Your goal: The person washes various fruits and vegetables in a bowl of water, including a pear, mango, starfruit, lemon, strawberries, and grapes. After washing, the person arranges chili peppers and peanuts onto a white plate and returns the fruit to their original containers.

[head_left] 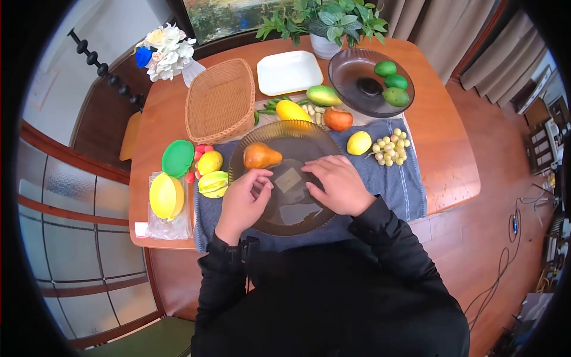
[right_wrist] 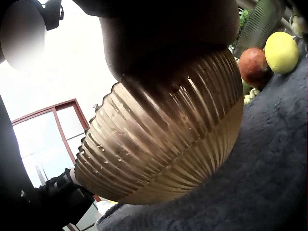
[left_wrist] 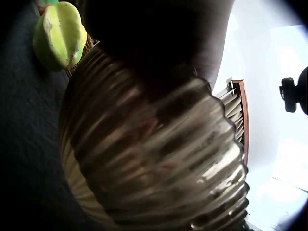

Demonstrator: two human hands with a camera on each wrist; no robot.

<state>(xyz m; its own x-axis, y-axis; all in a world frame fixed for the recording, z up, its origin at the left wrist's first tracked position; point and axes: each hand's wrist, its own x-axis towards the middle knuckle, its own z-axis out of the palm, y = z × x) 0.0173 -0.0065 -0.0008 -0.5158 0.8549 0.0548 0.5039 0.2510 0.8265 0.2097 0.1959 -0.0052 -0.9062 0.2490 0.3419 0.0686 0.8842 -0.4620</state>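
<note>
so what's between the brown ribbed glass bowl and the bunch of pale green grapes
A yellow lemon, on the blue-grey cloth towel, lies between the bowl and the grapes; the head view shows it.

The head camera looks from high, forward and down, over the whole table (head_left: 449, 143). Both wrist cameras look low from very near, tilted, at the ribbed side of the bowl (head_left: 321, 143), which all views share; head and right share the lemon (right_wrist: 282, 53).
</note>
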